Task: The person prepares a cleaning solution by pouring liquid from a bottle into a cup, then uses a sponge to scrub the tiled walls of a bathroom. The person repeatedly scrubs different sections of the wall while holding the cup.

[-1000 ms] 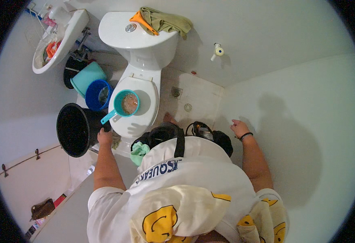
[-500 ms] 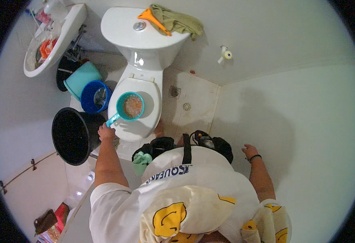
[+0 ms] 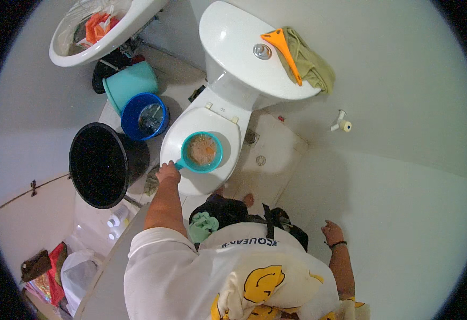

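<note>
My left hand (image 3: 168, 173) is closed around the handle of a teal water dipper (image 3: 220, 153). The dipper holds frothy, brownish-orange liquid. It is over the closed white toilet lid (image 3: 188, 125); whether it touches the lid I cannot tell. Off to the right hangs my right hand (image 3: 332, 233), a dark band at the wrist, its fingers loosely bent and apart with nothing seen in them. On the toilet tank (image 3: 228, 40) lie an orange plastic scraper-like tool (image 3: 286, 53) and an olive-green cloth (image 3: 309, 64).
Left of the toilet stand a large black bucket (image 3: 137, 160), a blue pail (image 3: 132, 130) with water, and a tipped teal bucket (image 3: 129, 88). A sink (image 3: 73, 58) overhangs the upper left. A tap (image 3: 341, 124) juts from the wall, and a floor drain (image 3: 260, 160) lies right of the toilet.
The view has turned and shifted, so the toilet appears tilted and farther right. My left hand still grips the dipper over the lid. The right hand still hangs at the side.
</note>
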Demonstrator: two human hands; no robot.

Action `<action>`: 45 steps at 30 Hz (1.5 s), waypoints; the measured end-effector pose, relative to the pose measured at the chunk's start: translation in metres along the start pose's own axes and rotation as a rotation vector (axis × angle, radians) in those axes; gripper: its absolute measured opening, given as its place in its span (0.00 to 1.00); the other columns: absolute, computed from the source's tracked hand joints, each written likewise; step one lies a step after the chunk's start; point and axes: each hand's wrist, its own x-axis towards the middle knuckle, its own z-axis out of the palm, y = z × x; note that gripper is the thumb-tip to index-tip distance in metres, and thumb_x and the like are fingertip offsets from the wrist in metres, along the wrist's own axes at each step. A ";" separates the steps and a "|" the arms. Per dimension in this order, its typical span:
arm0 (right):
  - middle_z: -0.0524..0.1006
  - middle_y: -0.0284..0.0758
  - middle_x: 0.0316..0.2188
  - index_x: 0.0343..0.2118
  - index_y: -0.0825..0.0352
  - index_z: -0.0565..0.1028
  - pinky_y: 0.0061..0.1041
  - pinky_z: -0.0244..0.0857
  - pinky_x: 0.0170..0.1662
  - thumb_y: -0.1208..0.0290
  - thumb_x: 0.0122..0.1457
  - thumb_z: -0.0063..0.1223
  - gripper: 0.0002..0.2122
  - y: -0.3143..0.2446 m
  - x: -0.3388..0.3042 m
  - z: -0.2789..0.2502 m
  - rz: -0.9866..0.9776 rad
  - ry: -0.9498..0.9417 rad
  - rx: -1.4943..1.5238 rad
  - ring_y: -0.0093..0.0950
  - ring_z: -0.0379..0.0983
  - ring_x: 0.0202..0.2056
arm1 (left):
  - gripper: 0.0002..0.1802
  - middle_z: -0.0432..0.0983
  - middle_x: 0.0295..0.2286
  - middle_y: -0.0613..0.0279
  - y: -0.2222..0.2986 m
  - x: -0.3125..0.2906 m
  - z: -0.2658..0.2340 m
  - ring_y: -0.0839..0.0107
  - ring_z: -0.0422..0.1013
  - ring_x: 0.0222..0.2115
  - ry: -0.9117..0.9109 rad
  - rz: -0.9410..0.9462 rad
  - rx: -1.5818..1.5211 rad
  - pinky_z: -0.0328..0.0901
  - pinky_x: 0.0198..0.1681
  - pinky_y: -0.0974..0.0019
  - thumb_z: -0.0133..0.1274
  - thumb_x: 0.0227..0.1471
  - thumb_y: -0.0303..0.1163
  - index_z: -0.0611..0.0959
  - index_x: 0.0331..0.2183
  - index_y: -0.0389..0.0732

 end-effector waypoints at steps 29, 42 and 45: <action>0.63 0.46 0.44 0.47 0.65 0.61 0.33 0.53 0.49 0.67 0.47 0.47 0.22 -0.125 0.083 -0.114 -0.596 0.225 -0.152 0.42 0.58 0.46 | 0.32 0.55 0.47 0.47 -0.117 -0.095 0.098 0.54 0.56 0.47 0.260 -0.335 -0.623 0.54 0.49 0.60 0.48 0.37 0.35 0.61 0.48 0.45; 0.59 0.48 0.46 0.47 0.65 0.60 0.34 0.49 0.51 0.72 0.40 0.50 0.26 -0.426 0.100 -0.193 -1.018 0.889 -0.376 0.42 0.54 0.48 | 0.30 0.56 0.45 0.42 -0.136 -0.003 0.057 0.51 0.56 0.46 0.328 -0.029 -0.723 0.53 0.49 0.61 0.48 0.37 0.33 0.63 0.46 0.44; 0.57 0.50 0.47 0.49 0.66 0.58 0.36 0.47 0.52 0.72 0.40 0.51 0.28 -0.470 0.127 -0.205 -0.921 0.954 -0.500 0.44 0.53 0.49 | 0.30 0.57 0.45 0.44 -0.120 0.066 0.043 0.50 0.55 0.46 0.295 0.049 -0.809 0.54 0.49 0.58 0.46 0.40 0.32 0.60 0.47 0.36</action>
